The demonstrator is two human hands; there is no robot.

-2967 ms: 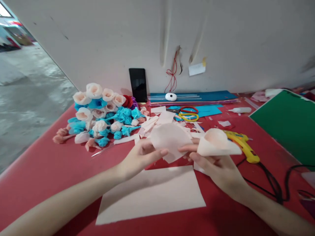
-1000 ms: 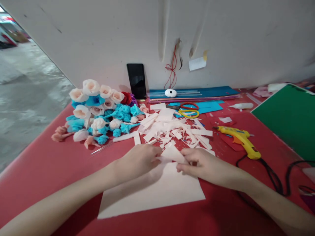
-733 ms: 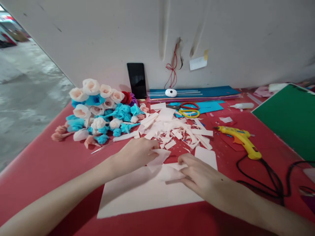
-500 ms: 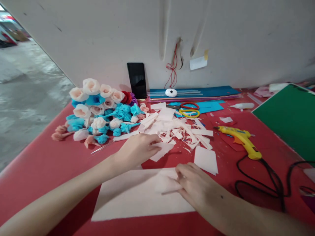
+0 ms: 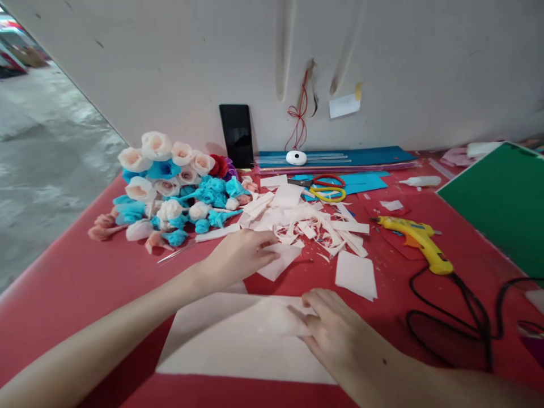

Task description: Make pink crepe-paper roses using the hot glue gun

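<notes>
A large pale pink paper sheet (image 5: 225, 345) lies on the red table (image 5: 76, 277) in front of me. My right hand (image 5: 334, 328) rests on the sheet's far right part. Its fingers are stretched flat on a small, thin pink piece (image 5: 276, 320) that lies on the sheet. My left hand (image 5: 240, 255) is just beyond the sheet's far edge. Its fingertips are pinched on the edge of a small pink paper piece (image 5: 283, 258) lying on the table. A square pink piece (image 5: 356, 275) lies loose to the right of it.
A pile of pink and blue paper flowers (image 5: 170, 187) sits at the back left, with pink scraps (image 5: 306, 224) beside it. A yellow glue gun (image 5: 419, 243) with its black cord (image 5: 461, 317) lies right. Scissors (image 5: 325, 190), a black phone (image 5: 237, 136) and a green sheet (image 5: 501, 198) lie farther back.
Both hands came down from holding petals in the air. The right hand drew the large sheet nearer and flattened a piece on it. The left hand set its piece on the table.
</notes>
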